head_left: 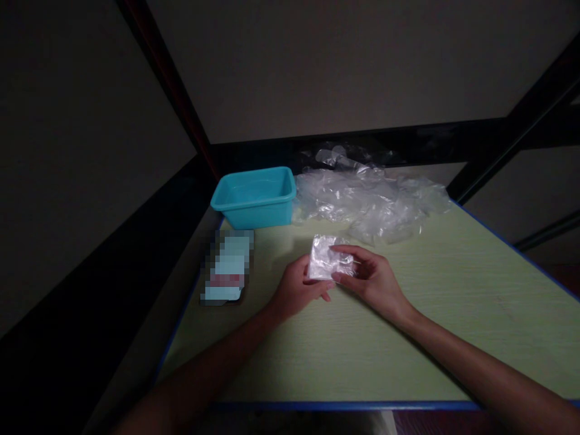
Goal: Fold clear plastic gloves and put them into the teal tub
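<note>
Between my hands, above the middle of the table, is a small square of shiny clear plastic [324,261], which looks like a folded plastic bag. My left hand [296,289] grips its left and lower side, with part of the fingers hidden behind it. From the right, my right hand [374,279] pinches the same packet, thumb at its lower edge and index finger across its front. A loose heap of crumpled clear plastic bags [371,199] lies just beyond my hands.
A turquoise plastic basin [267,211] stands at the back left of the pale green table [453,290], which has a blue edge. In front of the basin lies a blurred-out flat object, perhaps a phone [231,263]. Walls [344,66] rise behind and to the left.
</note>
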A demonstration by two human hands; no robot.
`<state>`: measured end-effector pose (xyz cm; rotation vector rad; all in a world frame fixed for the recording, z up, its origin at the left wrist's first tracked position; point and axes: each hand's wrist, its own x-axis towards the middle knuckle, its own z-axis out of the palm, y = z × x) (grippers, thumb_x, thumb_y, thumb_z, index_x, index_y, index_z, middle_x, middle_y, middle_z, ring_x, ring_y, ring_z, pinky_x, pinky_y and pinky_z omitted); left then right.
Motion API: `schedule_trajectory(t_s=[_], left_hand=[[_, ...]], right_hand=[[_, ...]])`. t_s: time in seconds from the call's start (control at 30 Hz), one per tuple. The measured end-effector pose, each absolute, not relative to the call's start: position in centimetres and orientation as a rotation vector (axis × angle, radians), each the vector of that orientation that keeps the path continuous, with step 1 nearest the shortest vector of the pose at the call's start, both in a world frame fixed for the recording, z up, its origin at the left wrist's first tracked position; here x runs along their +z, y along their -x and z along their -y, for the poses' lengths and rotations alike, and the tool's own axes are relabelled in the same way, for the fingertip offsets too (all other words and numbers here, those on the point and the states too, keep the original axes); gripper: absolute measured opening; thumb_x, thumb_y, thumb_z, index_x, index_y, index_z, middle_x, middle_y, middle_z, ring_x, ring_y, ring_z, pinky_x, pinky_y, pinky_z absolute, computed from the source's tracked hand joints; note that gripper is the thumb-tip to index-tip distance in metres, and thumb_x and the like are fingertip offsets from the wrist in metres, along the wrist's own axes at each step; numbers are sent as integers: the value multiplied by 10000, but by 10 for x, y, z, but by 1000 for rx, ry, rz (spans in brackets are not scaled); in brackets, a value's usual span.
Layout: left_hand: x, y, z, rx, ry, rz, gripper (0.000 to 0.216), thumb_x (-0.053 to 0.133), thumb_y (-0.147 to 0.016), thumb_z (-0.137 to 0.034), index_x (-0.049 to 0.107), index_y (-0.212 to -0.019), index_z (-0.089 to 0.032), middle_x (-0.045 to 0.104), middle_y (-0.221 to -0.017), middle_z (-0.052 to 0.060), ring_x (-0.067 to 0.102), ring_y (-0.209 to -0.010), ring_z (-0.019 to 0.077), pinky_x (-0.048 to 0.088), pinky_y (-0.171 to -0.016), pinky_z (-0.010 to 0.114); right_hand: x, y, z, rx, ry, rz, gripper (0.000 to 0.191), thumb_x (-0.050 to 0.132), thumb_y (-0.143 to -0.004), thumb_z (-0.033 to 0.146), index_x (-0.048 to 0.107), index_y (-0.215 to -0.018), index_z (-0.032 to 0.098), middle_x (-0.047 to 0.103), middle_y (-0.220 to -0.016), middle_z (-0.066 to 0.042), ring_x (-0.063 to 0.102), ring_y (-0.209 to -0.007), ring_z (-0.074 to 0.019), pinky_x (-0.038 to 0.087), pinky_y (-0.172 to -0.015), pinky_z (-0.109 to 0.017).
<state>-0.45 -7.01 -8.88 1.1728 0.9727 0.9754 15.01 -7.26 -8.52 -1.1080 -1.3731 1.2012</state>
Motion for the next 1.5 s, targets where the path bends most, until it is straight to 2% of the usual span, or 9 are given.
schedule_trajectory(t_s=[0.13, 0.33, 0.57, 0.7, 0.83, 1.1, 1.27, 1.5], left_hand=[[-89, 5, 70, 973, -1174, -984, 297, 711, -540, -162, 564, -797, -136, 620, -607, -25, 563, -412, 81, 392, -370, 157], [-89, 4, 71, 997, -1128, -932, 383, 732, -520, -158, 574, -868, -122, 659, -721, 17, 594, -520, 108, 505, -474, 225], [-84, 4, 70, 960, -1153, -996, 331, 728, -535, -179, 548, -808, -136, 620, -607, -18, 577, -424, 94, 367, -381, 163], [-84, 3, 70, 973, -1150, -1001, 327, 728, -516, -171, 530, -774, -144, 614, -614, -28, 576, -421, 89, 378, -384, 163], [-85, 2, 70, 990, -1151, -997, 301, 707, -515, -153, 525, -755, -146, 607, -595, -40, 569, -412, 82, 383, -378, 158], [-85, 1, 70, 1038, -1147, -1031, 267, 681, -523, -140, 538, -749, -144, 593, -573, -42, 563, -405, 85, 375, -361, 154], [-85, 1, 70, 1031, -1144, -1039, 277, 707, -521, -162, 540, -741, -144, 599, -579, -32, 562, -407, 88, 385, -373, 164], [-83, 3, 71, 1003, -1116, -954, 337, 710, -506, -129, 557, -806, -143, 641, -679, -6, 585, -489, 100, 481, -461, 208]], right_hand=[[-85, -150, 73, 1223, 1098, 1361, 421, 705, -584, 225, 653, -999, 180, 682, -889, -53, 599, -659, -148, 488, -593, -289], [-84, -149, 74, 1250, 1120, 1325, 465, 716, -542, 188, 641, -1000, 169, 659, -791, -23, 568, -610, -130, 469, -553, -269], [-79, -149, 75, 1270, 1122, 1329, 430, 703, -589, 241, 646, -1010, 173, 659, -818, -35, 571, -650, -146, 460, -602, -288], [-79, -151, 74, 1284, 1080, 1313, 335, 662, -663, 292, 661, -977, 174, 664, -808, -33, 563, -652, -143, 440, -601, -288], [-81, -151, 73, 1279, 1071, 1303, 307, 657, -675, 290, 665, -960, 176, 661, -774, -22, 545, -617, -130, 421, -572, -275], [-79, -149, 73, 1283, 1091, 1330, 399, 715, -599, 255, 648, -983, 175, 666, -780, -20, 601, -662, -153, 491, -636, -301], [-84, -150, 72, 1281, 1084, 1336, 420, 714, -579, 220, 640, -990, 176, 680, -853, -38, 625, -705, -161, 509, -651, -297], [-86, -152, 70, 1242, 1085, 1376, 405, 688, -599, 219, 638, -998, 175, 689, -917, -51, 634, -714, -158, 513, -662, -299]])
